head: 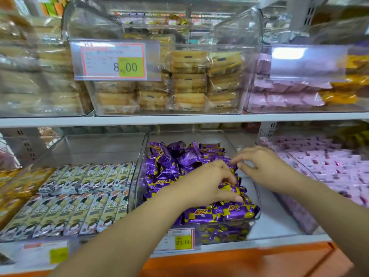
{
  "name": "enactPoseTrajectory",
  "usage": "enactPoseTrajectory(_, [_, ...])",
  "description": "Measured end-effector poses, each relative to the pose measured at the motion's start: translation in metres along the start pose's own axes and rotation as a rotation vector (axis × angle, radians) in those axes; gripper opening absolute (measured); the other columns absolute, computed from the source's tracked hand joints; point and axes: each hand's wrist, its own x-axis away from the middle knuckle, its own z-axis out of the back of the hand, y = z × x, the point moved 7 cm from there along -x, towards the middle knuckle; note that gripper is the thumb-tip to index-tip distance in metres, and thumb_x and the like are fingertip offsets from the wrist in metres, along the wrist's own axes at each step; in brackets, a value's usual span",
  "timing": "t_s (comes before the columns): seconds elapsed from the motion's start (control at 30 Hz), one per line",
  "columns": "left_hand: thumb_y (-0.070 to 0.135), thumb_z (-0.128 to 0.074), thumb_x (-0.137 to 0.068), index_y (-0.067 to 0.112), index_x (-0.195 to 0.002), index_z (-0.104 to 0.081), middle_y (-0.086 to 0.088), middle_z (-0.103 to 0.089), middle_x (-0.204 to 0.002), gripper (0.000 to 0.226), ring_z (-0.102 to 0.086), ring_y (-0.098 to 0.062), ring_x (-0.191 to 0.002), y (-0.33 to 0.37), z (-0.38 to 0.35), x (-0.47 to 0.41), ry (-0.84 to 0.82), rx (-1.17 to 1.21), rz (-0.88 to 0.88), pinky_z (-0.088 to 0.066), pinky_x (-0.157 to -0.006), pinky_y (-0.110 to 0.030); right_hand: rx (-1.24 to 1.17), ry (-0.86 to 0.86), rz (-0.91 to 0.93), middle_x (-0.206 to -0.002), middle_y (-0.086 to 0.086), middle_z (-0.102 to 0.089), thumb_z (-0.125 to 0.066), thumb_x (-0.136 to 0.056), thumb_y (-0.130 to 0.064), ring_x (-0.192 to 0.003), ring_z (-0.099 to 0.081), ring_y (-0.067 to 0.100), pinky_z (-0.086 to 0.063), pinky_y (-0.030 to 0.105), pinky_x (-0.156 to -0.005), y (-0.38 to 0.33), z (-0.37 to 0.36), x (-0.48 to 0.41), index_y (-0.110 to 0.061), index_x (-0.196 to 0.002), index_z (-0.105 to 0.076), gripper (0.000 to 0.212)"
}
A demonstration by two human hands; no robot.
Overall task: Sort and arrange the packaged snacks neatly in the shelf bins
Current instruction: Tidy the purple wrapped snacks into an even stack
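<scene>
A clear plastic bin (256, 188) on the lower shelf holds a heap of purple and yellow snack packets (169, 162). My left hand (207, 182) reaches into the bin, its fingers and thumb curled round a few purple packets near the front right. My right hand (261, 164) hovers just beyond it over the bin's right side, with fingertips bent down and pinching the edge of a purple packet. Both forearms come in from the bottom of the view.
Left of the purple bin, a bin of grey-white packets (79, 198) lies in neat rows. Pink packets (329, 168) fill the bin at right. The upper shelf holds clear bins of wrapped biscuits (187, 78) behind a price tag (113, 60). An orange ledge (249, 262) runs below.
</scene>
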Motion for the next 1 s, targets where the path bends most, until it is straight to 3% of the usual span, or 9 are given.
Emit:
enactPoseTrajectory(0.13, [0.034,-0.065,-0.088,0.022,-0.118,-0.065,0.003,-0.052,-0.130,0.033,-0.044,-0.005,-0.121,-0.013,0.025,0.014,0.088,0.001,-0.016,-0.025,-0.100,-0.011,-0.015,-0.032,0.025,-0.107,-0.006,-0.067,-0.054,-0.092,-0.019,-0.106,-0.055,0.021,-0.038,0.039,-0.097,-0.016,-0.004,-0.007,-0.026,-0.108,-0.070,0.023])
enactPoseTrajectory(0.23, [0.032,-0.062,-0.089,0.025,-0.117,-0.064,0.006,-0.058,-0.121,0.029,-0.050,-0.006,-0.115,-0.043,0.056,0.035,0.252,-0.032,0.057,-0.035,-0.104,-0.025,-0.036,-0.026,0.043,-0.107,-0.002,-0.067,-0.055,-0.092,-0.019,-0.104,-0.058,0.020,-0.040,0.035,-0.094,-0.035,-0.008,-0.017,-0.024,-0.109,-0.069,0.022])
enactPoseTrajectory(0.37, [0.030,-0.062,-0.089,0.030,-0.115,-0.065,0.006,-0.066,-0.113,0.026,-0.060,-0.013,-0.104,-0.096,0.088,0.070,0.465,-0.041,0.263,-0.047,-0.090,-0.032,-0.088,-0.053,0.074,-0.097,-0.009,-0.063,-0.057,-0.092,-0.019,-0.082,-0.055,0.001,-0.034,0.019,-0.073,-0.067,-0.019,-0.036,-0.021,-0.113,-0.067,0.024])
enactPoseTrajectory(0.43, [0.027,-0.062,-0.089,0.030,-0.114,-0.066,0.004,-0.068,-0.111,0.025,-0.061,-0.016,-0.103,-0.116,0.095,0.082,0.517,-0.062,0.337,-0.047,-0.087,-0.031,-0.090,-0.078,0.097,-0.106,-0.006,-0.065,-0.058,-0.091,-0.019,-0.096,-0.058,0.006,-0.035,0.017,-0.077,-0.082,-0.030,-0.051,-0.021,-0.120,-0.063,0.029])
enactPoseTrajectory(0.5, [0.026,-0.062,-0.089,0.030,-0.115,-0.066,0.002,-0.066,-0.111,0.026,-0.060,-0.018,-0.104,-0.129,0.097,0.090,0.533,-0.071,0.370,-0.047,-0.085,-0.030,-0.077,-0.103,0.109,-0.125,-0.002,-0.061,-0.058,-0.089,-0.019,-0.115,-0.054,0.014,-0.035,0.020,-0.090,-0.094,-0.045,-0.068,-0.022,-0.128,-0.056,0.039])
enactPoseTrajectory(0.63, [0.023,-0.061,-0.091,0.025,-0.118,-0.065,0.005,-0.063,-0.116,0.028,-0.057,-0.012,-0.110,-0.138,0.097,0.097,0.533,-0.033,0.354,-0.041,-0.082,-0.020,-0.083,-0.153,0.131,-0.133,0.005,-0.053,-0.061,-0.086,-0.031,-0.119,-0.051,0.024,-0.043,0.036,-0.098,-0.113,-0.075,-0.097,-0.026,-0.139,-0.040,0.057])
enactPoseTrajectory(0.73, [0.024,-0.058,-0.092,0.028,-0.119,-0.063,0.007,-0.062,-0.120,0.027,-0.055,-0.009,-0.110,-0.144,0.096,0.101,0.510,-0.031,0.359,-0.036,-0.080,-0.017,-0.083,-0.212,0.149,-0.143,0.001,-0.044,-0.066,-0.084,-0.034,-0.128,-0.043,0.021,-0.040,0.037,-0.103,-0.127,-0.095,-0.108,-0.029,-0.143,-0.034,0.068])
enactPoseTrajectory(0.9, [0.029,-0.057,-0.092,0.032,-0.118,-0.063,0.004,-0.062,-0.117,0.026,-0.057,-0.012,-0.108,-0.147,0.094,0.103,0.473,-0.007,0.371,-0.043,-0.085,-0.024,-0.117,-0.027,0.144,-0.128,0.004,-0.058,-0.062,-0.085,-0.013,-0.116,-0.053,0.025,-0.044,0.036,-0.094,-0.125,-0.084,-0.111,-0.022,-0.128,-0.053,0.045])
enactPoseTrajectory(1.0, [0.029,-0.056,-0.093,0.032,-0.119,-0.063,0.002,-0.061,-0.115,0.027,-0.057,-0.012,-0.107,-0.146,0.095,0.104,0.462,-0.013,0.374,-0.044,-0.086,-0.026,-0.103,0.086,0.094,-0.125,0.002,-0.059,-0.061,-0.087,-0.021,-0.114,-0.054,0.023,-0.046,0.034,-0.093,-0.111,-0.056,-0.098,-0.028,-0.128,-0.053,0.042])
